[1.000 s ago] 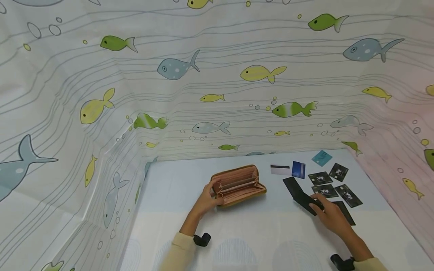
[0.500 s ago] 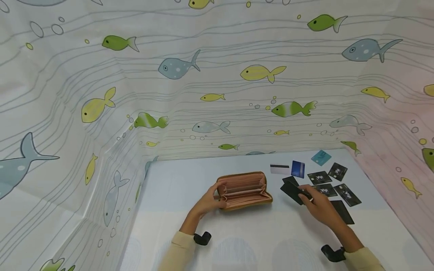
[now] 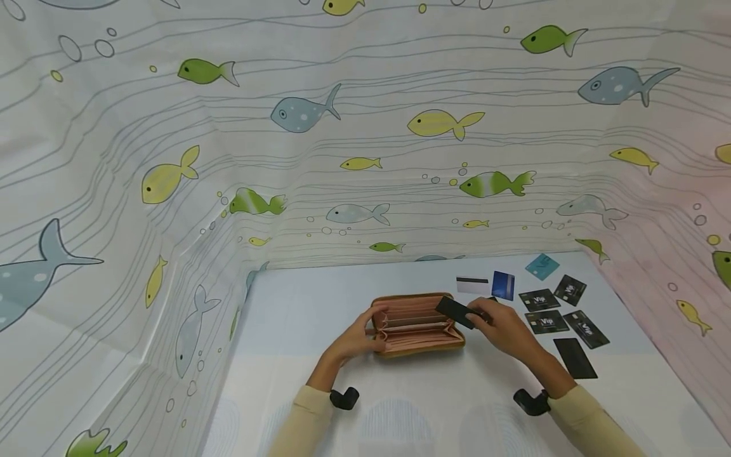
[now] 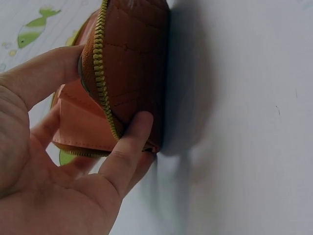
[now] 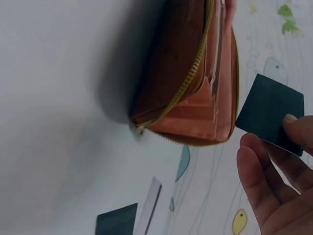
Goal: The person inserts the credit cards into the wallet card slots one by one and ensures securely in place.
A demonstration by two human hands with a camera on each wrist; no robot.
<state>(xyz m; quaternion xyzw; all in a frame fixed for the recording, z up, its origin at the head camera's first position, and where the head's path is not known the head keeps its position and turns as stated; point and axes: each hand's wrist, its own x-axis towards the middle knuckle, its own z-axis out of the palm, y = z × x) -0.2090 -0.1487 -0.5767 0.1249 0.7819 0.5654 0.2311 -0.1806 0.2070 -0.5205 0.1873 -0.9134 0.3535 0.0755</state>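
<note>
A brown zip-around wallet (image 3: 419, 350) with a gold zipper and pink lining lies unzipped, its pockets facing up. My left hand (image 3: 354, 339) grips its left end, thumb and fingers spread across the two sides; the left wrist view shows fingertips on the quilted outer side (image 4: 132, 63). My right hand (image 3: 505, 327) pinches a black card (image 5: 271, 115) between thumb and fingers. In the head view that card overlaps the wallet's upper right corner. In the right wrist view it is beside the wallet's opening, a small gap apart.
Right of the wallet lie several black VIP cards (image 3: 546, 322), a plain black card (image 3: 575, 358), a blue card (image 3: 503, 285), a white striped card (image 3: 472, 285) and a teal card (image 3: 542, 266). Fish-printed sheeting (image 3: 365, 184) rises behind the white table (image 3: 308, 292).
My right hand has carried the black card left from beside the other cards to the wallet. The wallet, in my left hand, has shifted slightly right and turned straighter.
</note>
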